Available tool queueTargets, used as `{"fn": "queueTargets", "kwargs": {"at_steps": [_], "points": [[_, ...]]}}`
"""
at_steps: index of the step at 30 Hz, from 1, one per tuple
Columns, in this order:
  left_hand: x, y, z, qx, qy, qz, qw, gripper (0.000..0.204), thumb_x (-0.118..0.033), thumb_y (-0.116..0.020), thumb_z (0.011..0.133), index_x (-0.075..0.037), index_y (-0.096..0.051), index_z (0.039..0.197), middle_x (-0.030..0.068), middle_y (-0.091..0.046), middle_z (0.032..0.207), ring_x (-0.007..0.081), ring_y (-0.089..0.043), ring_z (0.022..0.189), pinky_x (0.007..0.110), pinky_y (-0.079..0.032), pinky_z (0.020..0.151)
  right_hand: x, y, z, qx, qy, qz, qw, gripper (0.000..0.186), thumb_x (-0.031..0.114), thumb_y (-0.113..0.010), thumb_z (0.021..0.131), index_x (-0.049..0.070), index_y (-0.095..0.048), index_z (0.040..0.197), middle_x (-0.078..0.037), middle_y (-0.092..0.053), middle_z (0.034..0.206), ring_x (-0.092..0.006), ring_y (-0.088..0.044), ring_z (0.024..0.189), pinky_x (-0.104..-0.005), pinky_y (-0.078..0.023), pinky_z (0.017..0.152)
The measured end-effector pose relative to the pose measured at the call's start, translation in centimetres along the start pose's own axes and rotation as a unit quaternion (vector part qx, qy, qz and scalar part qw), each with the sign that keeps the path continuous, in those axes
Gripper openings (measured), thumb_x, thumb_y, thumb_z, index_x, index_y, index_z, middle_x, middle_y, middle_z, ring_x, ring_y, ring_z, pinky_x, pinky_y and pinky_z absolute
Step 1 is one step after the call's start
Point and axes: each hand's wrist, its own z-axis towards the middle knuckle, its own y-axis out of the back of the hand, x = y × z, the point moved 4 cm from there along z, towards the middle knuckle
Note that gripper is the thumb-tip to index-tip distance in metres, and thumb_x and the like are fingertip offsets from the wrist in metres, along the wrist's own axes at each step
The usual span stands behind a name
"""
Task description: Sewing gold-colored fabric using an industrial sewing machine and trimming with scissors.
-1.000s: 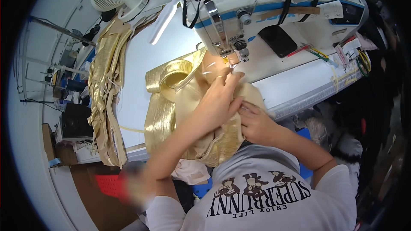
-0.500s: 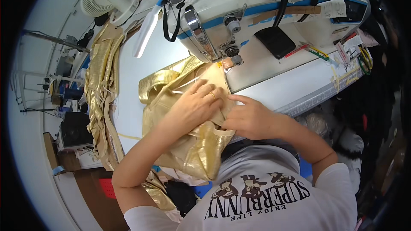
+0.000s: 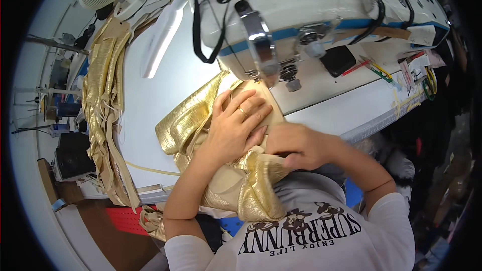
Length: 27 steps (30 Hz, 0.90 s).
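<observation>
From the head view, the left hand (image 3: pixel 236 123) is pressing on beige cloth (image 3: pixel 273 112), fingers loosely spread. Gold fabric (image 3: pixel 187 120) is lying on the desk (image 3: pixel 143 115), spilling from that hand's 9 round to 6 o'clock; the sewing machine (image 3: pixel 296 0) is sitting at 1. The right hand (image 3: pixel 301 145), at 4, is blurring, so can't tell if it's pinching. They're probably smoothing; next move's likely needing flat cloth.

White short-sleeved T-shirt (image 3: pixel 321 243), dark cartoon figures (image 3: pixel 295 219), black lettering (image 3: pixel 304 237); gold ring (image 3: pixel 243 112).
</observation>
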Motion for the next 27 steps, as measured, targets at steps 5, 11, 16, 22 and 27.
{"fn": "queueTargets", "kwargs": {"at_steps": [5,11,16,22,27], "points": [[1.0,-1.0,-0.2,0.031,-0.001,-0.071,0.997,0.042,-0.023,-0.073,0.08,-0.014,-0.068,0.121,0.0044,-0.061,0.124,0.0223,-0.055,0.126,0.053,-0.03,0.115,-3.0,5.1,-1.0,-0.119,-0.053,-0.318,0.939,0.029,0.022,-0.066,0.091,0.01,-0.066,0.118,-0.012,-0.064,0.118,-0.0322,-0.057,0.109,-0.0437,-0.042,0.101],[2.3,-1.0,-0.1,0.054,-0.036,-0.123,0.99,0.045,-0.022,-0.073,0.078,-0.012,-0.068,0.122,0.0062,-0.062,0.127,0.0259,-0.055,0.127,0.05,-0.037,0.111,-3.8,5.1,-0.3,-0.014,-0.068,-0.406,0.911,0.045,0.022,-0.071,0.087,0.018,-0.061,0.131,-0.003,-0.061,0.128,-0.0257,-0.053,0.119,-0.0486,-0.034,0.11],[3.6,-1.0,-0.2,0.082,-0.073,-0.195,0.975,0.045,-0.017,-0.074,0.077,-0.009,-0.068,0.121,0.0103,-0.063,0.127,0.0299,-0.058,0.124,0.045,-0.046,0.105,-3.3,4.6,0.3,-0.005,-0.075,-0.393,0.916,0.043,0.018,-0.071,0.086,0.017,-0.061,0.127,0.0,-0.06,0.134,-0.0234,-0.054,0.12,-0.0485,-0.034,0.11],[3.8,-0.8,-0.1,0.055,-0.063,-0.222,0.971,0.043,-0.008,-0.073,0.074,-0.004,-0.07,0.117,0.0151,-0.064,0.125,0.0332,-0.063,0.116,0.041,-0.053,0.096,-2.7,4.6,0.9,0.014,-0.014,-0.363,0.932,0.038,0.017,-0.073,0.082,0.012,-0.062,0.117,-0.001,-0.061,0.126,-0.0195,-0.057,0.12,-0.0422,-0.041,0.104],[4.1,-0.6,0.1,0.042,-0.083,-0.224,0.97,0.043,-0.005,-0.072,0.073,-0.003,-0.07,0.116,0.0164,-0.064,0.123,0.0334,-0.064,0.114,0.041,-0.054,0.096,-2.8,3.3,-0.4,-0.008,0.075,-0.448,0.891,0.025,0.015,-0.072,0.08,0.009,-0.065,0.103,-0.001,-0.065,0.108,-0.0171,-0.066,0.102,-0.0353,-0.049,0.091]]}}
